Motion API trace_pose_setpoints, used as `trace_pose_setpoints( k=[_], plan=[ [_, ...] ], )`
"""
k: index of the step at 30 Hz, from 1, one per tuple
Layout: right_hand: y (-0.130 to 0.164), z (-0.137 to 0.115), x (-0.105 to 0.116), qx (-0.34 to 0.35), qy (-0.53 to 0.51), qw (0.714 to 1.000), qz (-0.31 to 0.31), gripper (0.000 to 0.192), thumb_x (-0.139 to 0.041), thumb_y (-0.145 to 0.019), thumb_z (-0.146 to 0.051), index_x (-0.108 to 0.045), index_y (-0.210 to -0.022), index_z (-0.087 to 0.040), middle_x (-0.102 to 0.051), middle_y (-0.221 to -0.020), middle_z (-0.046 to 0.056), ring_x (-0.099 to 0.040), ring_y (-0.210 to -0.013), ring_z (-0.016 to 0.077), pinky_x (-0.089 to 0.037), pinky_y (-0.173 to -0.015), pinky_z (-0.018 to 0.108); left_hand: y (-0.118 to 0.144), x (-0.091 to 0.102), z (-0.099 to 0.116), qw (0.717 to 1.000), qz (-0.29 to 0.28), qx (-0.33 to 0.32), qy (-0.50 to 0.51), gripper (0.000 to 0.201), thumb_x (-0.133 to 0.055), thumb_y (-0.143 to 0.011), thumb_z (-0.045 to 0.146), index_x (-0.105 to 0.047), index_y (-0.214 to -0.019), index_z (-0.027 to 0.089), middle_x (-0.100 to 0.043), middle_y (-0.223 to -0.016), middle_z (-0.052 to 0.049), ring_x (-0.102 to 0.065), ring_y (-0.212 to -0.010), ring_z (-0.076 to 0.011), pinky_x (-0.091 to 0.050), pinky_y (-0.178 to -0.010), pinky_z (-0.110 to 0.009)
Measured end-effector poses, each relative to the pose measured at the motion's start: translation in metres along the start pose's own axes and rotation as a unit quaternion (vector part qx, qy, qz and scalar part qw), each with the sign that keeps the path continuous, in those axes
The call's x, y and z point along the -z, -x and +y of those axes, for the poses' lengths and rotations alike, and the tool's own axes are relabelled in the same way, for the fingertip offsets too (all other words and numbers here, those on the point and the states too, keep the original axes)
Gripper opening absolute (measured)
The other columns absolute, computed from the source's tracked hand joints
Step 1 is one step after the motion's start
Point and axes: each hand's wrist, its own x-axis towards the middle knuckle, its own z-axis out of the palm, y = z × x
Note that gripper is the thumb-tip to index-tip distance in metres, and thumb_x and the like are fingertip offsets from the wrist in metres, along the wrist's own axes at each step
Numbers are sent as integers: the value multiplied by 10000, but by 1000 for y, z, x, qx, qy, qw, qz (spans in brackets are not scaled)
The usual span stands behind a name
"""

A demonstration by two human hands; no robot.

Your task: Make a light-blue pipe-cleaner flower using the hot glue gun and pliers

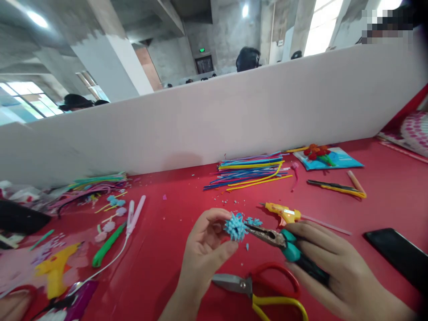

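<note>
Nearest, the scissors (257, 292) lie on the red worktop (167, 249) just in front of the blue pompom (236, 226). The left hand (209, 249) has its grip pinched closed on the pompom, held just above the worktop. The right hand (337, 272) is wrapped shut around the pliers (284, 243), whose tip touches the pompom. Steady, small squeezes look best, with the pompom held firm. Just behind the pompom lies a glue gun (284, 212); farther behind, pipe cleaners (250, 171).

- I am seeing the fuzzy blue pom-pom flower (236, 226) sitting raised above the red table.
- The teal-handled pliers (279, 243) are lying near-level, tips touching it.
</note>
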Motion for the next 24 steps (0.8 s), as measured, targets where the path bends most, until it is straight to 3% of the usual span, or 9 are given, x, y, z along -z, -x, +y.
trace_pose_setpoints(
  k=[4, 9, 12, 14, 17, 21, 24],
  plan=[
    [4, -3, 4, 6, 23, 1000, -2, 111, -542, -848, -180, -617, -929, -163, -655, -1022, 137, -649, -912, 225, -554, -762, 318, 10, -3, -6, 997, 77, 30, -4, 301, -787, -685, 185, -697, -972, 196, -675, -885, -31, -626, -794, -108, -505, -708, -157],
    [2, -3, 1, -7, 26, 999, -34, 166, -570, -841, -189, -648, -980, -143, -661, -1020, 138, -651, -897, 246, -570, -758, 378, 16, -2, -14, 995, 67, 71, 3, 286, -729, -754, 219, -647, -1027, 189, -685, -748, -31, -661, -661, -141, -504, -482, -162],
    [-2, -5, -1, -7, 16, 999, -38, 152, -563, -841, -178, -664, -950, -144, -673, -985, 135, -657, -864, 250, -578, -722, 388, 17, -1, -14, 996, 48, 71, 24, 266, -691, -782, 203, -613, -1037, 203, -705, -1023, -91, -703, -697, -185, -512, -414, -181],
    [-4, -6, -2, -10, 10, 999, -38, 154, -559, -844, -169, -666, -951, -140, -675, -969, 133, -660, -850, 250, -578, -706, 386, 18, 0, -13, 996, 33, 68, 44, 232, -678, -790, 185, -607, -1010, 205, -647, -1214, -114, -717, -724, -192, -539, -436, -199],
    [-4, -7, -2, -14, 8, 999, -42, 154, -567, -845, -173, -663, -960, -135, -672, -960, 130, -661, -848, 254, -575, -695, 387, 18, 0, -12, 995, 26, 76, 66, 217, -652, -814, 169, -589, -1016, 215, -630, -1260, -110, -724, -739, -188, -568, -499, -223],
    [-1, -8, -3, -21, 10, 999, -45, 154, -554, -854, -182, -659, -960, -142, -669, -967, 126, -663, -851, 254, -572, -679, 378, 20, 0, -10, 992, 13, 94, 86, 222, -643, -831, 199, -562, -1035, 235, -686, -1153, -85, -727, -737, -193, -576, -535, -240],
    [2, -7, -3, -24, 16, 998, -53, 144, -567, -856, -201, -658, -957, -156, -666, -968, 115, -658, -860, 246, -572, -695, 376, 21, 1, -10, 994, 10, 85, 73, 240, -690, -796, 215, -580, -1009, 228, -728, -1007, -56, -726, -779, -206, -594, -651, -285]
  ],
)
